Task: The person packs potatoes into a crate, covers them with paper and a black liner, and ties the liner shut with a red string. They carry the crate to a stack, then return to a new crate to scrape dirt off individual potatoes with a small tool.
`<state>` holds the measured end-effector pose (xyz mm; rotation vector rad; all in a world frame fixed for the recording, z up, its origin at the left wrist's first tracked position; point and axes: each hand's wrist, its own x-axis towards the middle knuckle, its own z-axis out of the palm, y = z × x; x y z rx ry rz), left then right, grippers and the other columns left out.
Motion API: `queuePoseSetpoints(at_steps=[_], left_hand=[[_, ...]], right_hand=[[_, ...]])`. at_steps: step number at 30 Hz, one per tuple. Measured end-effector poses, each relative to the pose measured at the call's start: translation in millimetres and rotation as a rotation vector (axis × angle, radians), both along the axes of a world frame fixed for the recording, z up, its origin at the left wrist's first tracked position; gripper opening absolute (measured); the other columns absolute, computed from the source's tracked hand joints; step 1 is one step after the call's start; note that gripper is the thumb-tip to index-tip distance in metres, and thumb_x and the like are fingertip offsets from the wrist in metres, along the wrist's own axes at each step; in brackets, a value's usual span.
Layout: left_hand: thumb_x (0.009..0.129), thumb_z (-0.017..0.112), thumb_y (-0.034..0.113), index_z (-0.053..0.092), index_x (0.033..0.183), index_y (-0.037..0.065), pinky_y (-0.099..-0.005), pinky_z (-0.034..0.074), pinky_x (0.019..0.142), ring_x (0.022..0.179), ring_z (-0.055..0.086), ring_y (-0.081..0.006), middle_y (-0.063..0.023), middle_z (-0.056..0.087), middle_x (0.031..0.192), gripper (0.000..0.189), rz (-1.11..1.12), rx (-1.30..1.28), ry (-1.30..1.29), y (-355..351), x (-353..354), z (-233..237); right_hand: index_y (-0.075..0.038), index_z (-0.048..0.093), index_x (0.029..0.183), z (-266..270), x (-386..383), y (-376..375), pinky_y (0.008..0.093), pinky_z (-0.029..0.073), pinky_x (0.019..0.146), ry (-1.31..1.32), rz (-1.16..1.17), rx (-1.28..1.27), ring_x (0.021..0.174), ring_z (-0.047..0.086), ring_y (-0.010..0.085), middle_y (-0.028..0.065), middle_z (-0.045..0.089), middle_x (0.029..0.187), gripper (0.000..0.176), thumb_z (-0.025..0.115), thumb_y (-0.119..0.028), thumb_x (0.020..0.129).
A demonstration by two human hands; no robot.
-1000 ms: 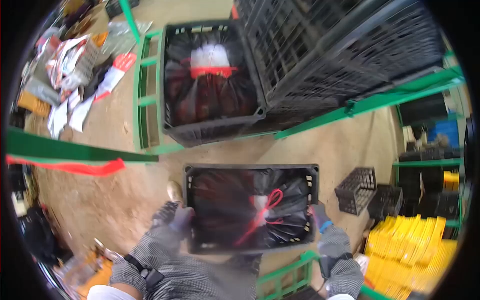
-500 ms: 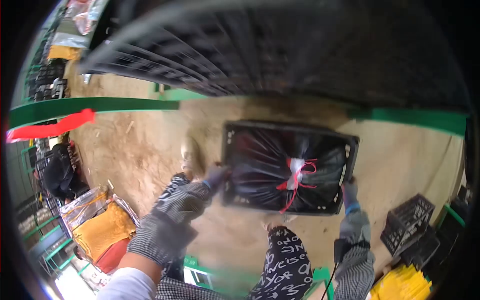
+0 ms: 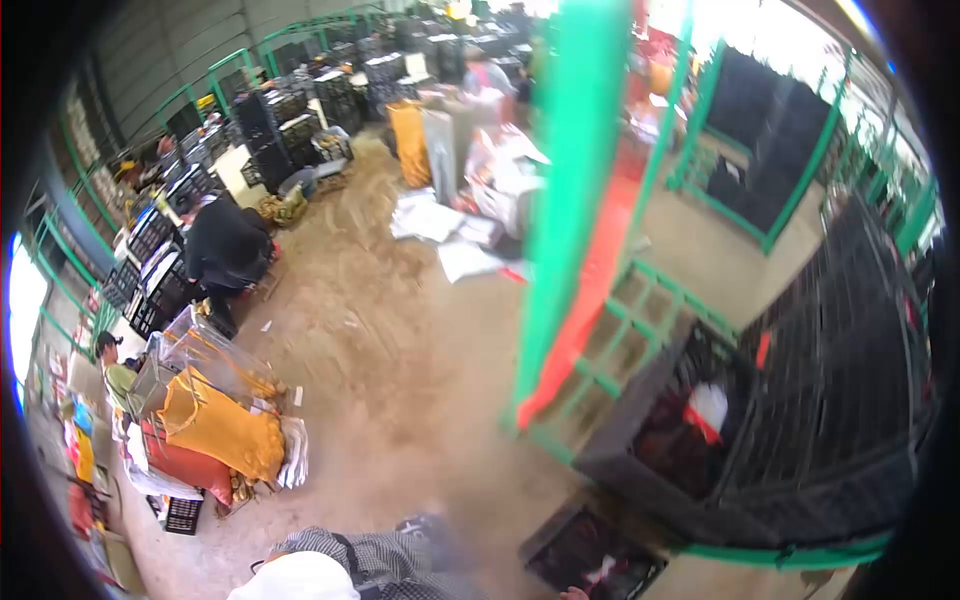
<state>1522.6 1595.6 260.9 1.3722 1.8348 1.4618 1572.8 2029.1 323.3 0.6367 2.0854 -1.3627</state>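
Observation:
My left arm, in a checked sleeve with a white upper part, reaches in from the bottom edge. My left hand (image 3: 432, 532) is smeared by motion, left of a black crate (image 3: 545, 560) and apart from it. That crate is low at the bottom edge, lined with a black bag (image 3: 575, 545) tied with pinkish string. Only a sliver of my right hand (image 3: 573, 594) shows at the frame's bottom, by the crate's near side; its grip is hidden.
A green post (image 3: 570, 200) with a red strip rises near the middle. At right, a larger black crate (image 3: 620, 470) with a tied bag stands by stacked crates (image 3: 830, 380). Orange sacks (image 3: 225, 430) lie at left. A person in black (image 3: 228, 245) crouches beyond.
The view has swung up and left across the hall. The bagged crate, earlier between both my hands, now sits at the bottom edge, and my left hand is away from it.

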Motion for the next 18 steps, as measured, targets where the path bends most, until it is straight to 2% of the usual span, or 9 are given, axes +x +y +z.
queuePoseSetpoints(at_steps=[2, 4, 6, 7, 8, 10, 13, 14, 18], left_hand=[[0.099, 0.046, 0.039, 0.049, 0.134, 0.003, -0.0366, 0.047, 0.094, 0.110, 0.058, -0.0230, -0.0119, 0.061, 0.124, 0.051, -0.030, -0.067, -0.728, -81, -39, 44], [0.098, 0.048, 0.036, 0.050, 0.133, 0.001, -0.0374, 0.045, 0.098, 0.115, 0.055, -0.0239, -0.0114, 0.059, 0.127, 0.049, 0.466, -0.254, -1.330, -141, -120, 277], [0.098, 0.048, 0.036, 0.052, 0.131, 0.002, -0.0324, 0.048, 0.089, 0.105, 0.060, -0.0204, -0.0093, 0.063, 0.120, 0.047, 0.982, -0.324, -0.643, -236, -147, 235], [0.098, 0.049, 0.035, 0.053, 0.129, 0.002, -0.0302, 0.048, 0.086, 0.101, 0.060, -0.0186, -0.0086, 0.064, 0.117, 0.046, 1.082, -0.422, -0.696, -284, -172, 287], [0.097, 0.050, 0.034, 0.054, 0.128, 0.002, -0.0280, 0.048, 0.084, 0.097, 0.060, -0.0167, -0.0078, 0.065, 0.114, 0.045, 1.176, -0.515, -0.758, -323, -197, 335], [0.096, 0.053, 0.030, 0.056, 0.124, 0.003, -0.0270, 0.048, 0.079, 0.091, 0.060, -0.0155, -0.0068, 0.065, 0.106, 0.039, 1.392, -0.052, -0.667, -401, -207, 272], [0.095, 0.056, 0.026, 0.059, 0.114, 0.006, -0.0268, 0.048, 0.075, 0.088, 0.058, -0.0141, -0.0052, 0.062, 0.097, 0.028, 1.678, 0.463, -0.986, -505, -237, 319], [0.095, 0.056, 0.025, 0.058, 0.106, 0.007, -0.0276, 0.048, 0.072, 0.084, 0.058, -0.0133, -0.0033, 0.061, 0.093, 0.022, 1.615, 0.423, -0.677, -540, -242, 302], [0.089, 0.059, 0.022, 0.056, 0.087, 0.013, -0.0357, 0.047, 0.066, 0.079, 0.058, -0.0189, -0.0025, 0.058, 0.087, 0.010, 1.917, 0.566, -1.373, -665, -173, 149]], right_hand=[[-0.005, 0.065, 0.113, 29, -52, -71, 0.0443, 0.047, 0.089, 0.071, 0.311, 0.022, 0.104, 0.060, 0.0317, 0.0155, 0.066, 0.109, 0.032, 0.066, -0.018, 0.084], [-0.004, 0.064, 0.114, 39, -109, -119, 0.0463, 0.046, 0.093, 0.272, 0.698, 0.081, 0.107, 0.059, 0.0345, 0.0177, 0.065, 0.112, 0.034, 0.067, -0.015, 0.082], [-0.003, 0.064, 0.114, 42, -172, -170, 0.0484, 0.045, 0.097, 0.585, 1.015, 0.185, 0.111, 0.058, 0.0374, 0.0200, 0.064, 0.116, 0.036, 0.068, -0.013, 0.080], [-0.003, 0.065, 0.106, 98, -207, -224, 0.0325, 0.052, 0.077, 0.637, 1.181, 0.436, 0.092, 0.062, 0.0167, 0.0106, 0.067, 0.096, 0.029, 0.064, -0.023, 0.085], [-0.005, 0.066, 0.104, 134, -242, -271, 0.0311, 0.052, 0.074, 0.378, 0.814, 0.138, 0.086, 0.062, 0.0163, 0.0072, 0.066, 0.091, 0.024, 0.062, -0.019, 0.086], [-0.010, 0.068, 0.102, 200, -307, -365, 0.0305, 0.051, 0.070, 0.105, 0.111, -0.296, 0.081, 0.062, 0.0170, 0.0021, 0.065, 0.087, 0.015, 0.059, -0.012, 0.090], [-0.005, 0.064, 0.110, 206, -399, -460, 0.0251, 0.049, 0.066, 0.012, 0.061, -0.462, 0.077, 0.059, 0.0123, -0.0005, 0.060, 0.082, 0.021, 0.057, -0.012, 0.090], [-0.004, 0.065, 0.106, 197, -428, -480, 0.0249, 0.048, 0.063, 0.044, 0.205, -0.379, 0.074, 0.058, 0.0106, -0.0015, 0.059, 0.078, 0.020, 0.060, -0.014, 0.090], [-0.004, 0.067, 0.102, 139, -547, -594, 0.0326, 0.049, 0.069, 0.117, 0.807, 0.020, 0.078, 0.061, 0.0194, 0.0069, 0.065, 0.085, 0.023, 0.056, -0.020, 0.090]])
